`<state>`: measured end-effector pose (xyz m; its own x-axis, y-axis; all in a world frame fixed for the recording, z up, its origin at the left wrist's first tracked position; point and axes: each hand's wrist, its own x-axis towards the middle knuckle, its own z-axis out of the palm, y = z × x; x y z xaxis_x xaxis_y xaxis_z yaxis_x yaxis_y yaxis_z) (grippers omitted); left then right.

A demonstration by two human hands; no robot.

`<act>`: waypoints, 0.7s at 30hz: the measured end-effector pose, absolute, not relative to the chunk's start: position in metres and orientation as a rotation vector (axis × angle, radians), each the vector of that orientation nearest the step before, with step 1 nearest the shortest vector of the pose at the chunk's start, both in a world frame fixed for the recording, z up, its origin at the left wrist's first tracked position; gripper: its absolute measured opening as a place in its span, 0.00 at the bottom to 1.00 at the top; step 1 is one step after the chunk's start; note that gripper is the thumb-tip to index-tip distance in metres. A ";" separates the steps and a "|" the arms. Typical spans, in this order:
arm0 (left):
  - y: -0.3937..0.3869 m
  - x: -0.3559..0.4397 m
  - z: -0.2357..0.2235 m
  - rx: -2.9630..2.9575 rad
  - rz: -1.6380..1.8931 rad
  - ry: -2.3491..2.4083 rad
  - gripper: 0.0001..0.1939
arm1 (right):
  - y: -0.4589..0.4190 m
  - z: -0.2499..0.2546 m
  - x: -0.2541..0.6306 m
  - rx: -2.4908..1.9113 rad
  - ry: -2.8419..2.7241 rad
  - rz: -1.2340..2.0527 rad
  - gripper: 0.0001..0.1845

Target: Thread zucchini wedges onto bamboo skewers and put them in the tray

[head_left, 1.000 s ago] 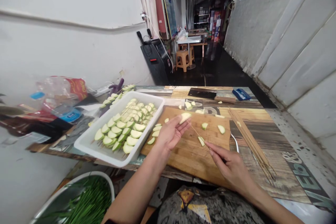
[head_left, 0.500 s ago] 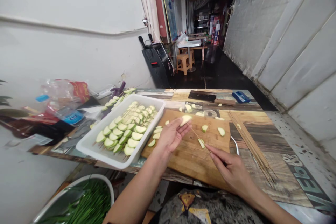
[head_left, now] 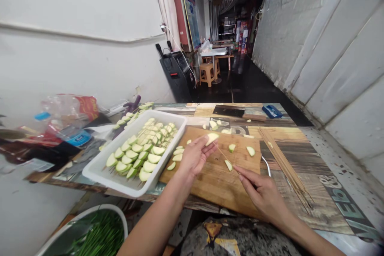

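My left hand [head_left: 195, 156] pinches a pale green vegetable slice [head_left: 211, 138] over the wooden cutting board [head_left: 216, 180]. My right hand [head_left: 264, 194] grips a thin bamboo skewer [head_left: 231, 163] that points up-left toward that slice and has one slice [head_left: 228, 165] threaded on it. A few loose slices [head_left: 249, 151] lie on the board. To the left stands a white tray [head_left: 99, 166] filled with several skewers of slices.
A bundle of bare skewers [head_left: 285, 164] lies right of the board. A cleaver [head_left: 229, 111] and a blue item [head_left: 271, 111] rest at the table's far side. Bags and bottles [head_left: 63, 120] crowd the left. A bowl of green chives [head_left: 99, 234] sits below the table edge.
Both hands keep their grip and pose; the skewer tip stays just short of the held slice. The view has shifted slightly as my head moved.
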<state>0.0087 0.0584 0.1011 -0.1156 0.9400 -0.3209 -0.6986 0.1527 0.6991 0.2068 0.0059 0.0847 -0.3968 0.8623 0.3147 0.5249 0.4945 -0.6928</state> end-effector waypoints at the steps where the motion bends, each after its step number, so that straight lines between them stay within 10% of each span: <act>1: 0.059 0.009 0.101 0.348 1.438 0.904 0.04 | 0.006 0.085 0.206 -1.137 -2.079 0.657 0.18; 21: 0.071 0.034 0.094 0.129 1.478 0.812 0.05 | 0.017 0.062 0.199 -1.222 -1.859 0.923 0.18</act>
<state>0.0338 0.0710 0.0938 -0.1138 0.9086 -0.4018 -0.8264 0.1379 0.5459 0.1994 0.0169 0.0622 -0.2946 0.9390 0.1777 0.4259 0.2955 -0.8552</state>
